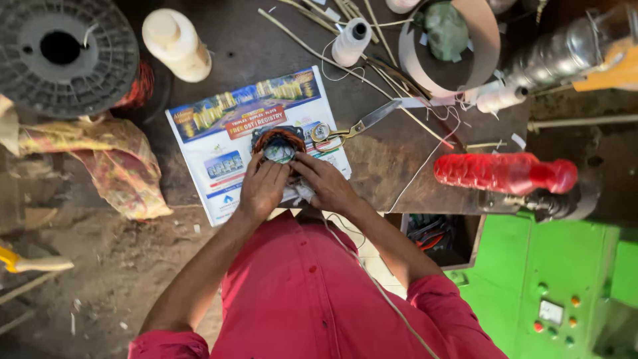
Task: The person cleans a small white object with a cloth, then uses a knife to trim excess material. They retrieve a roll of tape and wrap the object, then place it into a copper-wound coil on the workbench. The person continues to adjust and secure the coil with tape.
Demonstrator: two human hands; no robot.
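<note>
A round motor stator (278,143) with copper-coloured windings rests on a printed paper flyer (219,143) on the dark workbench. My left hand (261,188) grips its near edge, fingers curled over the rim. My right hand (325,183) presses against the stator's near right side, pinching a bit of white material. A white thread (412,174) runs from the bench down across my red shirt.
Scissors (352,127) lie just right of the stator. A white thread spool (350,41), a cream bottle (177,44), a black wire reel (63,56), a red ribbed handle (502,173), thin sticks, a patterned cloth (109,159) and a green machine (565,286) surround the spot.
</note>
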